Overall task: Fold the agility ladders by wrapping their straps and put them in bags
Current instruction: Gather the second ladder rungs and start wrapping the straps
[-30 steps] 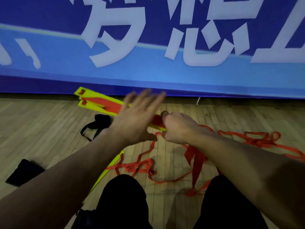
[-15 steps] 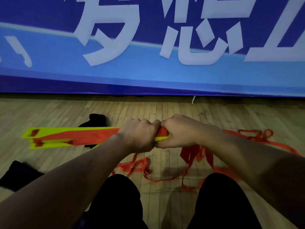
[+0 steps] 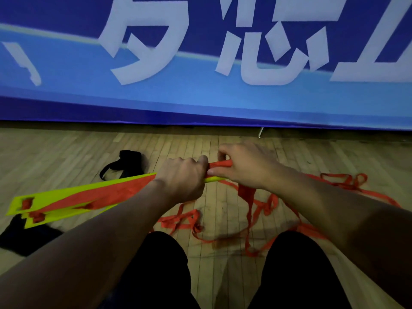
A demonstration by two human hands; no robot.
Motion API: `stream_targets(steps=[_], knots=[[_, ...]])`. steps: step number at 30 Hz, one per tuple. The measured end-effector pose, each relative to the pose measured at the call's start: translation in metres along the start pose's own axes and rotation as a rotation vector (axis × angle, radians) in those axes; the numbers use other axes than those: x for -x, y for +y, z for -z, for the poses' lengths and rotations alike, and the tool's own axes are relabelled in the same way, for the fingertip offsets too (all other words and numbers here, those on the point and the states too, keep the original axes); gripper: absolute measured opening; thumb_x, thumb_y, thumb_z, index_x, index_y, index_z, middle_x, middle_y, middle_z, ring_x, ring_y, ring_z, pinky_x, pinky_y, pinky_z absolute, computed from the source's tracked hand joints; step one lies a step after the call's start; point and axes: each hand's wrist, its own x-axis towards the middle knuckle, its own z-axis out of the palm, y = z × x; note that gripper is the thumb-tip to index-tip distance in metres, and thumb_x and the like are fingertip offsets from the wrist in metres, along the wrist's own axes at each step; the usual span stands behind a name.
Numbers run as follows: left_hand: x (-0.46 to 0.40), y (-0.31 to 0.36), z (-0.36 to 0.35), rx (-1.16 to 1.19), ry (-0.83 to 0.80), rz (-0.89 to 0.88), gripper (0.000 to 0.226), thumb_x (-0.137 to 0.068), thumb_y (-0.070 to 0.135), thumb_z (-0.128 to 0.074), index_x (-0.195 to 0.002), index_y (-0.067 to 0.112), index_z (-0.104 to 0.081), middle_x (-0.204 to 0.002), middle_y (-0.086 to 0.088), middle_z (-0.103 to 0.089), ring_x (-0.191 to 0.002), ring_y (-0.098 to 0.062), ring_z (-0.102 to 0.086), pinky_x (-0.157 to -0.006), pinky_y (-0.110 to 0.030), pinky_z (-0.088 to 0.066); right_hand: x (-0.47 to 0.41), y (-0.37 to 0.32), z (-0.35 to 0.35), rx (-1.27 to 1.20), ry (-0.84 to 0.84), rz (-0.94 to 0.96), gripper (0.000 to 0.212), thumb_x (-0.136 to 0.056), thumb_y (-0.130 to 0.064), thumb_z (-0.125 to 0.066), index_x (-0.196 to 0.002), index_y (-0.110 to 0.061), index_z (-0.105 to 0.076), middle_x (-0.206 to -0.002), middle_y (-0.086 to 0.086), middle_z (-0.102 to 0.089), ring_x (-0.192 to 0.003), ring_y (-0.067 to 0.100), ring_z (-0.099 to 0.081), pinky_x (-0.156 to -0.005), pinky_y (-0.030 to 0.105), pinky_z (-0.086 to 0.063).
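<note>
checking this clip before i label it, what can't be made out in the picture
Head view:
- How many yellow rungs are stacked: left hand covers their near end.
- The strap wrap: right hand hides it.
- Lower black bag: left forearm and frame edge cut it off.

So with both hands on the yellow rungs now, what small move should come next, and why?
Probably the right hand should carry the red strap once more around the yellow rungs, while the left hand holds the bundle firm. The strap is pinched at the bundle's end, and much loose strap lies on the wooden floor, so wrapping looks unfinished.
</note>
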Motion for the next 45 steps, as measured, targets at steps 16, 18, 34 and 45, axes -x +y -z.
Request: stream_targets(steps=[16,18,34,45], knots=[[0.009,-0.016,-0.003,0.057,-0.014,-0.11,0.05,-0.096,0.06,-0.041,-0.136,0.034,-0.027,-0.101,0.002,-0.062,-0.08,-0.019,-0.061,-0.063,-0.032,-0.045,-0.009,0.034,0.011,-0.159,-0.398,-0.31,0.069,-0.081,-0.075,-0.057,-0.113,-0.015,-0.069,-0.093,-0.004,-0.066,-0.087,0.01,-0.059,-0.066,0.026,-0.043],[0.01,-0.013,-0.001,0.04,-0.063,-0.102,0.048,-0.095,0.059,-0.045,-0.132,0.029,-0.035,-0.097,0.004,-0.061,-0.08,-0.017,-0.059,-0.064,-0.032,-0.045,-0.008,0.038,0.01,-0.192,-0.473,-0.307,0.062,-0.084,-0.072,-0.056,-0.106,-0.017,-0.073,-0.085,-0.007,-0.063,-0.082,0.006,-0.056,-0.062,0.023,-0.039],[0.009,0.004,0.003,0.072,-0.103,-0.161,0.051,-0.091,0.063,-0.048,-0.119,0.02,-0.047,-0.091,0.003,-0.061,-0.076,-0.016,-0.06,-0.065,-0.033,-0.051,-0.006,0.021,-0.001,-0.259,-0.544,-0.146,0.059,-0.089,-0.069,-0.05,-0.111,-0.018,-0.07,-0.094,-0.002,-0.066,-0.087,0.011,-0.06,-0.068,0.026,-0.043],[-0.011,-0.021,0.026,1.002,-1.019,-0.003,0.051,-0.074,0.061,-0.067,-0.108,0.023,-0.06,-0.101,-0.004,-0.073,-0.091,-0.02,-0.07,-0.096,-0.041,-0.053,-0.005,0.007,0.004,-0.266,-0.474,0.059,0.032,-0.098,-0.048,-0.055,-0.102,-0.021,-0.073,-0.082,-0.011,-0.065,-0.078,0.005,-0.059,-0.065,0.023,-0.042]])
